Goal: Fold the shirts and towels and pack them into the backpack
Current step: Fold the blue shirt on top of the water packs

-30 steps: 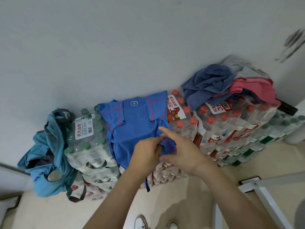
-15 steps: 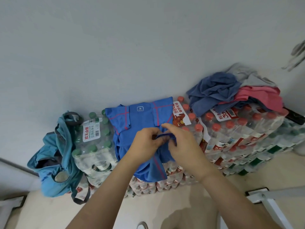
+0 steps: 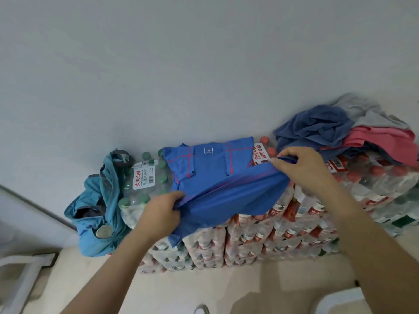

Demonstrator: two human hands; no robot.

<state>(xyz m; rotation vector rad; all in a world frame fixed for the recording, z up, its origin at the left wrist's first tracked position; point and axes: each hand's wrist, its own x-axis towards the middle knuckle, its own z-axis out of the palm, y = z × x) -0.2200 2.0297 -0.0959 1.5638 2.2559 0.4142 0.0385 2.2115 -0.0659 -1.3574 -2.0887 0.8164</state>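
A blue shirt (image 3: 217, 177) with red seams lies on stacked packs of water bottles (image 3: 260, 234), its sleeves folded in and its collar label up. My left hand (image 3: 162, 211) grips its lower left hem. My right hand (image 3: 299, 164) pinches the lower right hem, lifted up and to the right. The cloth is stretched between both hands. A teal backpack (image 3: 99, 214) hangs open against the left end of the bottle stack. A heap of unfolded clothes in dark blue (image 3: 313, 130), grey and pink (image 3: 381, 141) sits on the bottles at right.
A pale wall rises directly behind the bottle stack. The floor below is beige. A white frame (image 3: 20, 275) stands at lower left and a white rounded object (image 3: 342, 302) at lower right. A shoe tip (image 3: 201, 310) shows at the bottom edge.
My hands, pinched together at the shirt's middle, have spread apart left and right. The hem is now pulled wide and raised over the shirt body. The camera has shifted left.
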